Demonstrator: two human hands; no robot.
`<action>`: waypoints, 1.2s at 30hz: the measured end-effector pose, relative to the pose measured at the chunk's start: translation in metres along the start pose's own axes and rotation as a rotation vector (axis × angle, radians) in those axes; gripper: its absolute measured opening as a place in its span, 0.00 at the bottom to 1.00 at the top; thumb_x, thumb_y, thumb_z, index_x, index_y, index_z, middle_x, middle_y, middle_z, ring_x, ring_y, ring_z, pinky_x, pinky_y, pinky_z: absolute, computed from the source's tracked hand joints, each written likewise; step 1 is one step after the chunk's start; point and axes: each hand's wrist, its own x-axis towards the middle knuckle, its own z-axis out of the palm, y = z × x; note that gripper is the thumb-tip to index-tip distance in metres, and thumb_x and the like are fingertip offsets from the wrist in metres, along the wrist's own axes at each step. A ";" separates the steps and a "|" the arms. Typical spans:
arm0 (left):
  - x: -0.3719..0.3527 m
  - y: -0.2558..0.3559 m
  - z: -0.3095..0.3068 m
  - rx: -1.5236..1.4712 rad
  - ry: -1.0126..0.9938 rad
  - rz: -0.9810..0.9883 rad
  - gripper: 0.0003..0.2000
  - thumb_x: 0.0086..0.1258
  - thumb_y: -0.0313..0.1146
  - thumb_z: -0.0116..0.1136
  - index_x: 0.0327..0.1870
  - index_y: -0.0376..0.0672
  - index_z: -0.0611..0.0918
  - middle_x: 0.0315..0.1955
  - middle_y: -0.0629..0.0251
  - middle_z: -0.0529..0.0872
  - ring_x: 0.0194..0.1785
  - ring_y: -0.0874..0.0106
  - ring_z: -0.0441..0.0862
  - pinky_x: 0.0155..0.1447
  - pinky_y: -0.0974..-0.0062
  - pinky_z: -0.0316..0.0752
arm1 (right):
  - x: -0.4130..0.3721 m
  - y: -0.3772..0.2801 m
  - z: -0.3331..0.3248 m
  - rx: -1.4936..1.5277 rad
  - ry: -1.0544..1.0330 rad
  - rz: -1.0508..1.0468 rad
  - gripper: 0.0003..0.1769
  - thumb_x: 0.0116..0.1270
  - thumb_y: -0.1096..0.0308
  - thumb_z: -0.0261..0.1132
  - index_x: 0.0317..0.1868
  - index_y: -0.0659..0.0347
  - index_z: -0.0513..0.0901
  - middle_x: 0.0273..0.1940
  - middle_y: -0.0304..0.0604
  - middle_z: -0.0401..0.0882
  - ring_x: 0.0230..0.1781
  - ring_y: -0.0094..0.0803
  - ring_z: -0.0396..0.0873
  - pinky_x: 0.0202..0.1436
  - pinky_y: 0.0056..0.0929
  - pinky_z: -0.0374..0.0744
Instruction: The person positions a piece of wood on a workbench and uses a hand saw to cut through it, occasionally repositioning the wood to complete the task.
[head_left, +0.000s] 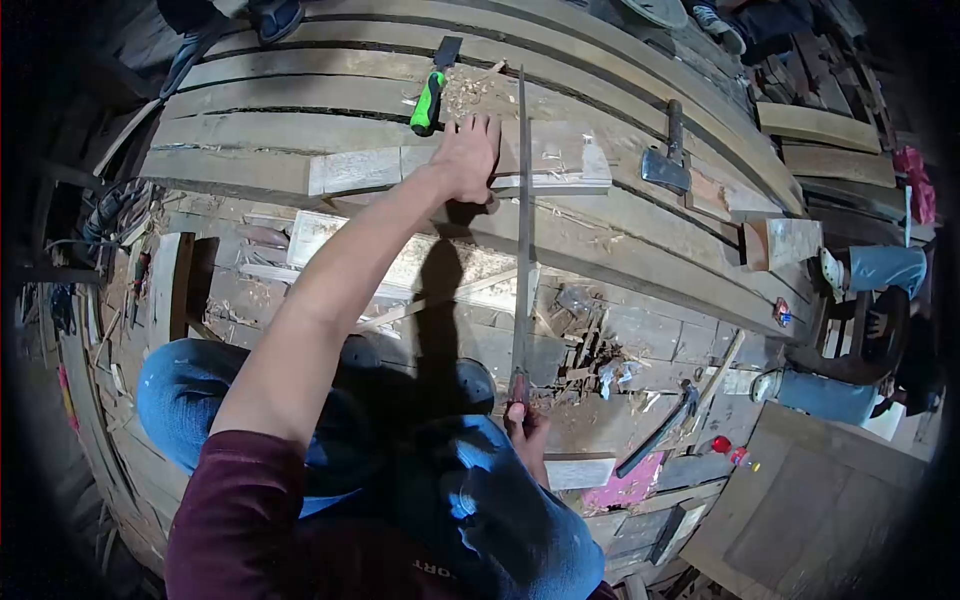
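My left hand (470,158) presses on a wooden board (560,158), its fingers across the top and its thumb at the near edge. The board lies across several long planks (250,130). Low in the head view, my right hand (527,438) is closed round the handle of a handsaw (524,250). Seen nearly edge-on, the saw's long blade points away from me and crosses over the board, just right of my left hand. Beyond that hand lies a chisel (428,103) with a green and black handle, beside wood shavings (470,95).
A wooden-handled tool with a heavy steel head (666,170) rests on the planks at right. Wood scraps (585,345) litter the floor before my knees, near a dark curved tool (660,432). Someone in blue trousers (825,395) sits at far right, by a large wooden panel (810,500).
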 end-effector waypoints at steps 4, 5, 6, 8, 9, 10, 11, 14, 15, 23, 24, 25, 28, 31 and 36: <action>-0.001 -0.003 0.002 0.047 0.027 0.009 0.50 0.39 0.47 0.75 0.62 0.24 0.63 0.53 0.46 0.70 0.60 0.54 0.68 0.60 0.54 0.67 | 0.008 0.004 0.002 0.025 0.002 -0.025 0.22 0.70 0.54 0.61 0.40 0.70 0.81 0.25 0.29 0.70 0.25 0.16 0.63 0.27 0.19 0.63; -0.001 -0.003 0.003 0.057 0.023 0.015 0.50 0.39 0.47 0.75 0.62 0.24 0.63 0.53 0.47 0.70 0.60 0.54 0.68 0.60 0.54 0.67 | 0.008 0.005 0.002 0.032 0.006 -0.024 0.21 0.70 0.54 0.61 0.39 0.70 0.81 0.25 0.29 0.70 0.24 0.16 0.63 0.26 0.19 0.64; -0.001 -0.002 0.001 0.067 0.020 0.021 0.50 0.39 0.48 0.75 0.61 0.24 0.63 0.53 0.47 0.70 0.60 0.55 0.68 0.59 0.54 0.67 | 0.009 0.005 0.001 0.039 0.011 -0.025 0.21 0.70 0.55 0.61 0.38 0.69 0.81 0.24 0.29 0.70 0.23 0.16 0.63 0.26 0.19 0.64; -0.001 -0.001 -0.003 0.030 -0.004 0.002 0.51 0.39 0.48 0.76 0.62 0.26 0.62 0.54 0.47 0.69 0.61 0.54 0.67 0.60 0.54 0.66 | 0.011 0.007 -0.003 0.026 0.017 -0.102 0.20 0.70 0.55 0.61 0.35 0.68 0.80 0.22 0.29 0.70 0.22 0.16 0.64 0.24 0.19 0.64; 0.000 -0.001 -0.004 0.013 0.002 -0.003 0.52 0.39 0.47 0.76 0.63 0.26 0.60 0.55 0.46 0.69 0.61 0.54 0.67 0.61 0.54 0.66 | 0.011 0.002 -0.006 0.005 0.016 -0.175 0.20 0.70 0.55 0.61 0.34 0.67 0.80 0.21 0.30 0.70 0.21 0.16 0.64 0.24 0.19 0.64; 0.000 -0.001 -0.004 -0.006 0.007 -0.009 0.53 0.40 0.46 0.76 0.65 0.26 0.58 0.55 0.46 0.68 0.62 0.53 0.67 0.62 0.54 0.65 | 0.012 -0.001 -0.006 -0.016 0.013 -0.247 0.20 0.70 0.55 0.61 0.32 0.67 0.79 0.20 0.30 0.69 0.20 0.16 0.64 0.23 0.19 0.64; -0.002 -0.001 -0.003 -0.028 0.007 -0.012 0.54 0.40 0.46 0.76 0.66 0.27 0.56 0.56 0.46 0.68 0.62 0.52 0.67 0.63 0.54 0.64 | 0.011 -0.005 -0.008 0.039 0.028 -0.224 0.19 0.70 0.57 0.61 0.27 0.65 0.77 0.17 0.31 0.69 0.18 0.16 0.65 0.20 0.19 0.63; 0.001 0.002 0.000 0.040 -0.020 -0.041 0.53 0.43 0.45 0.75 0.67 0.27 0.55 0.57 0.47 0.67 0.64 0.54 0.66 0.66 0.53 0.62 | 0.033 -0.013 -0.005 -0.008 0.115 -0.317 0.19 0.70 0.60 0.60 0.26 0.66 0.76 0.17 0.31 0.68 0.18 0.15 0.66 0.19 0.19 0.61; 0.001 0.003 -0.003 0.034 -0.039 -0.040 0.53 0.44 0.45 0.76 0.68 0.28 0.54 0.59 0.48 0.66 0.66 0.55 0.65 0.68 0.52 0.60 | 0.041 -0.047 -0.002 -0.077 0.103 -0.350 0.18 0.71 0.61 0.59 0.26 0.66 0.76 0.17 0.30 0.68 0.17 0.15 0.65 0.19 0.19 0.61; -0.001 -0.004 0.004 -0.085 0.035 0.008 0.53 0.38 0.43 0.77 0.66 0.31 0.59 0.59 0.46 0.67 0.64 0.52 0.65 0.63 0.50 0.63 | 0.119 -0.095 0.046 0.005 0.024 -0.371 0.24 0.74 0.56 0.56 0.20 0.63 0.74 0.19 0.32 0.70 0.18 0.18 0.64 0.22 0.21 0.61; 0.000 -0.004 0.005 -0.070 0.041 0.011 0.52 0.38 0.43 0.77 0.66 0.31 0.59 0.58 0.46 0.68 0.64 0.52 0.66 0.63 0.51 0.63 | 0.118 -0.098 0.050 -0.030 0.036 -0.358 0.25 0.74 0.55 0.56 0.20 0.63 0.74 0.19 0.33 0.70 0.19 0.18 0.65 0.23 0.21 0.61; 0.000 -0.004 0.006 -0.055 0.046 0.014 0.52 0.38 0.43 0.77 0.66 0.31 0.59 0.58 0.47 0.68 0.63 0.52 0.66 0.62 0.51 0.64 | 0.116 -0.101 0.054 -0.066 0.048 -0.343 0.26 0.73 0.54 0.57 0.20 0.63 0.74 0.19 0.33 0.70 0.20 0.18 0.66 0.23 0.21 0.62; -0.001 -0.007 0.011 -0.035 0.086 0.029 0.52 0.37 0.44 0.77 0.65 0.31 0.60 0.57 0.47 0.69 0.62 0.52 0.68 0.61 0.51 0.65 | 0.113 -0.104 0.056 -0.113 0.063 -0.318 0.27 0.72 0.52 0.58 0.19 0.62 0.74 0.18 0.32 0.69 0.20 0.17 0.66 0.23 0.21 0.62; -0.002 -0.005 0.005 -0.081 0.089 0.040 0.53 0.36 0.43 0.77 0.66 0.32 0.60 0.57 0.47 0.69 0.61 0.52 0.68 0.60 0.52 0.65 | 0.111 -0.104 0.058 0.145 0.008 -0.268 0.25 0.72 0.53 0.59 0.19 0.61 0.74 0.16 0.27 0.66 0.17 0.15 0.61 0.19 0.21 0.57; 0.000 -0.004 0.005 -0.077 0.070 0.003 0.51 0.36 0.39 0.75 0.66 0.32 0.60 0.57 0.48 0.69 0.61 0.53 0.68 0.60 0.53 0.65 | 0.076 -0.064 0.037 0.075 0.017 -0.146 0.23 0.70 0.55 0.61 0.20 0.63 0.75 0.17 0.29 0.70 0.19 0.16 0.66 0.20 0.22 0.62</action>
